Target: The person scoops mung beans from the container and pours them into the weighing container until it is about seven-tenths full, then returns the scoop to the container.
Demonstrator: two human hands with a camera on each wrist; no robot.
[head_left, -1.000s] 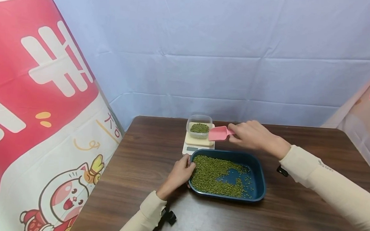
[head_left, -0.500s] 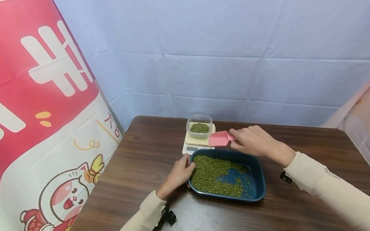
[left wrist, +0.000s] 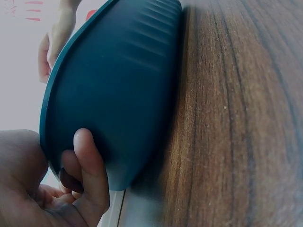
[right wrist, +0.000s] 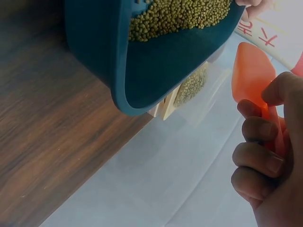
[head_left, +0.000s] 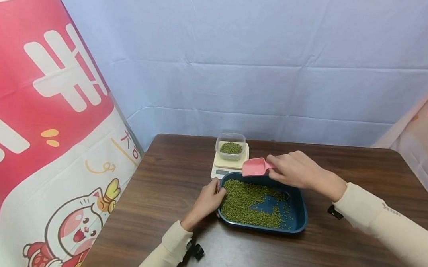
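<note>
My right hand (head_left: 296,169) grips a pink scoop (head_left: 254,167) by its handle, fingers curled round it as the right wrist view shows. The scoop's bowl, with no beans seen in it, hangs over the far rim of a dark blue tray (head_left: 297,222). Green mung beans (head_left: 237,202) lie spread in the tray, thickest on its left side. My left hand (head_left: 208,197) holds the tray's left rim, fingers against the outer wall (left wrist: 109,80) in the left wrist view. Behind the tray, a clear plastic tub (head_left: 231,139) with some mung beans sits on a kitchen scale (head_left: 217,173).
The tray and scale stand on a dark wood table (head_left: 169,179). A pale cloth (head_left: 238,71) hangs behind the table's far edge. At the left hangs a red and white printed banner (head_left: 32,101).
My right hand has moved the pink scoop down and toward me, from beside the clear tub to over the tray's far rim. The left hand has stayed on the tray.
</note>
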